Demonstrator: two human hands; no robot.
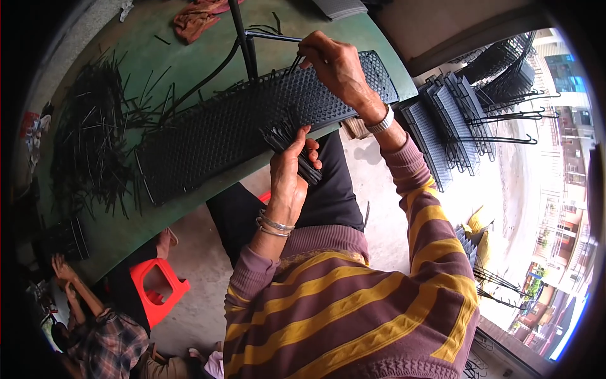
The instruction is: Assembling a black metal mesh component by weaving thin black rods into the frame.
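In my left hand (292, 165) is a bundle of thin black strips (278, 134), wrapped by the fingers, its ends fanning out over the panel. Below it, a long black perforated panel (202, 142) with a raised rim lies slanted along the table edge. My right hand (338, 66) is over the panel's far right part, fingers pinched on what looks like one thin black strip (295, 62) pointing down at the mesh. Right by these fingers ends a dark metal rod (274, 36), part of a frame standing at the panel's far edge. The pinching fingertips are partly hidden.
Loose black strips (95, 139) lie heaped on the green table (148, 221) at the left. An orange-red cloth (197, 20) is at the back. Black mesh racks with hooks (451, 120) stand at the right. Near a red stool (158, 290), another person (110, 338) sits lower left.
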